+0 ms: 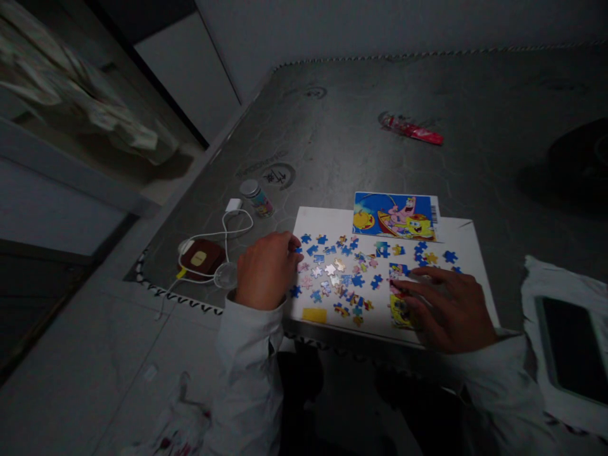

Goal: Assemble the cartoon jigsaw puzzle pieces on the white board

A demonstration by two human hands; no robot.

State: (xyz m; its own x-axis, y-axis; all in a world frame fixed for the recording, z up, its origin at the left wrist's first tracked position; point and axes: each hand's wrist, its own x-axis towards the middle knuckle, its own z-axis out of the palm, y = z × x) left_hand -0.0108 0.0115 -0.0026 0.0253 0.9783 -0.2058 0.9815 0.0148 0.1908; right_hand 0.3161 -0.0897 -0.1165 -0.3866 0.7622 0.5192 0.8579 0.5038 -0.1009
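A white board [465, 247] carries many loose jigsaw puzzle pieces [330, 270], mostly blue, with some pink and yellow ones. My left hand [266, 269] is at the board's left edge, fingers curled in a pinch around a blue puzzle piece [298, 249]. On the right, my right hand [449, 310] has its fingers apart and its fingertips on the joined strip of puzzle [398, 291]. That strip shows pink and yellow cartoon figures and is partly covered by the fingers. The picture card [394, 216] lies at the board's back edge.
Left of the board are a small printed jar [257, 197] with a grey lid, a brown case [203, 258] and a white cable [225, 228]. A red wrapper [412, 130] lies farther back. A phone [572, 345] rests on white material at the right. The table's front edge runs below the board.
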